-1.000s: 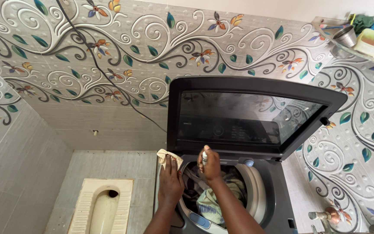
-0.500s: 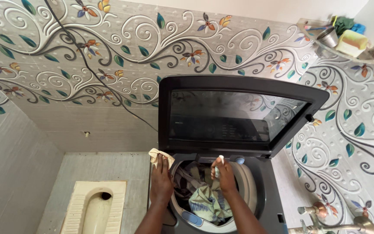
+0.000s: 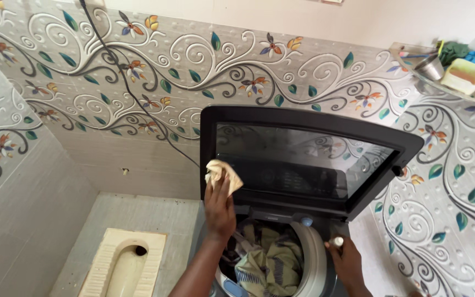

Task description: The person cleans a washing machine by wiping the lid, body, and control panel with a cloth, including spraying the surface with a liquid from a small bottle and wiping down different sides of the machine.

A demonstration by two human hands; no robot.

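My left hand (image 3: 219, 206) pinching a crumpled cream cloth (image 3: 222, 174) against the glossy dark glass lid (image 3: 303, 159), my right hand (image 3: 347, 261) curled around a small white object (image 3: 336, 241) by the round drum rim (image 3: 311, 258), rumpled laundry (image 3: 268, 261) inside

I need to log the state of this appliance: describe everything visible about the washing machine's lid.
The lid is a wide dark frame around a tinted, glossy panel, seemingly glass, that reflects the patterned wall tiles. It stands raised and open, tilted back toward the wall above the drum. A small knob-like part sits on its right edge. The left hand presses a crumpled pale cloth against the lid's lower left corner; nothing else touches it. Its hinge is not clearly visible.
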